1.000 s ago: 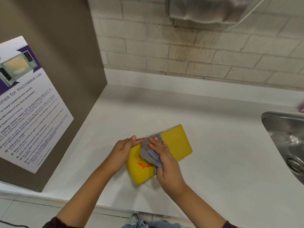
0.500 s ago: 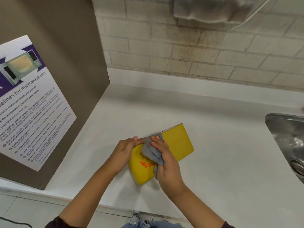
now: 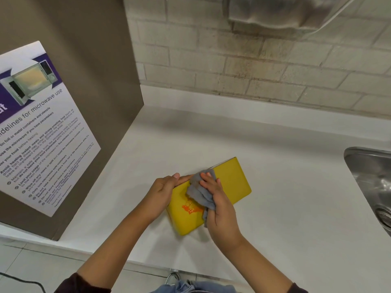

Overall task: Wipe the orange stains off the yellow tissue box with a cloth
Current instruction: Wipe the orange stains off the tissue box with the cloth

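A white bench runs beneath a brick-tiled wall, a brown panel bearing a microwave-use notice at its left end and a steel sink at its right. Near the bench's front edge lies the yellow tissue box, flat and turned at an angle. The person's left hand clasps the box's left edge, fingers curled over it, pinning it in place. The right hand grips a bunched grey cloth and presses it onto the top face, just above the orange stains, which remain wet-looking and unwiped. The box appears light and stiff-sided, likely to skid on the smooth bench unless braced at its edge as here, and its thin walls could dent under hard pressure. The cloth is soft and folds easily, best held wadded in the palm.
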Demonstrator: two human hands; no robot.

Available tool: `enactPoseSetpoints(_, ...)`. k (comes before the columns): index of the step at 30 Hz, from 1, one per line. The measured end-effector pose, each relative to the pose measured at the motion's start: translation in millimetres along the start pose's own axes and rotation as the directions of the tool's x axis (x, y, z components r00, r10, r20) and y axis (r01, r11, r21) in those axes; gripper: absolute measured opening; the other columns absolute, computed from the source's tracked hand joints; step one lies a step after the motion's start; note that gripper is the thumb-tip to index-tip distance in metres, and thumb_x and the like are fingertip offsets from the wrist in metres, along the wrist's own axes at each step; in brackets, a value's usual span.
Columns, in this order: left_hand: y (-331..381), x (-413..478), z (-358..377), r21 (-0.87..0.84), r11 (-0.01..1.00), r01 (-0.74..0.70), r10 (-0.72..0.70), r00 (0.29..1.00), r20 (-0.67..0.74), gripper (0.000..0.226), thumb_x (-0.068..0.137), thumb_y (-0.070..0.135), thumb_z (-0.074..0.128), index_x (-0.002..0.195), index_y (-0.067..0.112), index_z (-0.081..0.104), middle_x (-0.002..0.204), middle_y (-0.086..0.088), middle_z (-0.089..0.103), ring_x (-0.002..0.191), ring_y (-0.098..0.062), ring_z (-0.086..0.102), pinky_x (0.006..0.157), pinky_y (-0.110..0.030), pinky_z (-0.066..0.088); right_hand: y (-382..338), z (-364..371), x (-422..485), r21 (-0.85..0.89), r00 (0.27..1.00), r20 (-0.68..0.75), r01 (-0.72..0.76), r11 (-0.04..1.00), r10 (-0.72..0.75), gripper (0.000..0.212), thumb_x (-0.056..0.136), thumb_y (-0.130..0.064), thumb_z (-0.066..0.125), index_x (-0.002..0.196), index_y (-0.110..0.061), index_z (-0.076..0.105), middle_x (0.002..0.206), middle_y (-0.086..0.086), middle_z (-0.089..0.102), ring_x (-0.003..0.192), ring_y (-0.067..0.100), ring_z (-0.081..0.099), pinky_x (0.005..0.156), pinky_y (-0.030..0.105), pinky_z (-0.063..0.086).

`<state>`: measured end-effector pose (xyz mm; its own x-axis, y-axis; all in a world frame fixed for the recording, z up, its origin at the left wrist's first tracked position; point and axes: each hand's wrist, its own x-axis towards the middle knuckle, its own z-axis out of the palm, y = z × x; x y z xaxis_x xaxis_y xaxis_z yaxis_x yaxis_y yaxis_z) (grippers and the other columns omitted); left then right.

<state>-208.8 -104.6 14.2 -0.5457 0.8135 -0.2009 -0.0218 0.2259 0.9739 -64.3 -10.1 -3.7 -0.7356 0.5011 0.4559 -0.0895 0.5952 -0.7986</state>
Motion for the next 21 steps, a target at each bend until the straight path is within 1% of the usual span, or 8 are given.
enactPoseSetpoints(2,0.7,0.1,-1.2,-0.021,1.000,-0.009,0.009,1.000,0.001,0.044,0.099,0.032,0.030,0.092,0.042,0.072,0.095,0.017,0.074,0.101,-0.007,0.066,0.082,-0.014,0.051,-5.6,6.8,0.0,0.007,0.999,0.046,0.005,1.000,-0.005,0.043,0.088,0.000,0.038,0.130,-0.011,0.042,0.139,0.007,0.041,0.138,0.006,0.026,0.117,0.028,0.012)
enactPoseSetpoints(4,2.1,0.0,-2.4,-0.046,0.999,-0.019,0.020,0.999,0.029,0.043,0.099,0.031,0.030,0.096,0.036,0.073,0.101,0.015,0.074,0.105,-0.006,0.064,0.085,-0.012,0.048,-9.8,12.1,-4.5,0.009,0.992,0.127,0.024,1.000,-0.025,0.045,0.087,-0.003,0.037,0.131,-0.013,0.044,0.141,0.006,0.040,0.139,0.006,0.026,0.117,0.028,0.012)
enactPoseSetpoints(8,1.4,0.0,-3.5,-0.019,0.999,-0.029,0.031,0.997,0.077,0.042,0.099,0.032,0.028,0.107,0.036,0.068,0.111,0.021,0.068,0.115,0.003,0.055,0.102,-0.019,0.035,-5.4,4.5,-12.3,-0.007,0.956,0.271,0.117,0.993,-0.111,0.040,0.090,-0.004,0.040,0.129,-0.012,0.041,0.140,0.010,0.040,0.138,0.012,0.028,0.117,0.028,0.013)
enactPoseSetpoints(11,-1.0,1.2,-3.1,-0.024,1.000,-0.018,0.020,0.998,0.061,0.040,0.097,0.034,0.030,0.106,0.038,0.069,0.111,0.015,0.070,0.114,-0.003,0.058,0.105,-0.029,0.037,2.5,-5.8,-9.5,-0.005,0.976,0.208,0.072,0.997,-0.069,0.043,0.089,0.001,0.041,0.129,-0.012,0.045,0.140,0.011,0.041,0.138,0.007,0.027,0.116,0.027,0.013)
enactPoseSetpoints(14,-0.6,0.8,-2.8,-0.035,0.999,-0.017,0.018,0.999,0.044,0.039,0.094,0.037,0.032,0.103,0.039,0.070,0.104,0.011,0.073,0.104,-0.008,0.064,0.098,-0.031,0.046,2.6,-3.9,-3.2,0.023,0.997,0.071,0.019,1.000,-0.020,0.038,0.090,0.000,0.041,0.127,-0.009,0.046,0.138,0.006,0.043,0.136,0.005,0.031,0.116,0.030,0.017)
enactPoseSetpoints(16,-3.4,2.2,-3.5,-0.038,0.999,-0.012,0.013,1.000,0.027,0.040,0.097,0.032,0.032,0.102,0.033,0.071,0.103,0.006,0.074,0.103,-0.012,0.065,0.094,-0.031,0.047,-0.7,1.2,1.8,0.034,1.000,0.022,0.013,0.999,-0.014,0.037,0.091,-0.002,0.038,0.126,-0.009,0.045,0.136,0.004,0.044,0.135,0.006,0.033,0.116,0.032,0.017)
enactPoseSetpoints(19,-6.3,4.8,-6.0,-0.033,0.999,0.011,-0.011,1.000,-0.023,0.044,0.097,0.032,0.035,0.089,0.008,0.071,0.086,0.000,0.074,0.089,-0.017,0.067,0.079,-0.023,0.051,-7.4,9.5,5.5,0.014,0.995,0.087,0.048,0.999,-0.049,0.041,0.089,0.001,0.040,0.127,-0.014,0.047,0.137,0.007,0.043,0.136,0.008,0.032,0.117,0.030,0.015)
enactPoseSetpoints(21,-5.7,5.0,-7.9,-0.057,0.998,0.020,-0.019,1.000,0.016,0.046,0.095,0.037,0.035,0.085,0.007,0.069,0.079,0.002,0.073,0.086,-0.016,0.066,0.071,-0.013,0.050,-10.6,12.9,3.0,0.010,0.984,0.162,0.073,0.997,-0.074,0.045,0.087,0.007,0.043,0.127,-0.013,0.046,0.138,0.009,0.042,0.137,0.010,0.030,0.117,0.031,0.015)
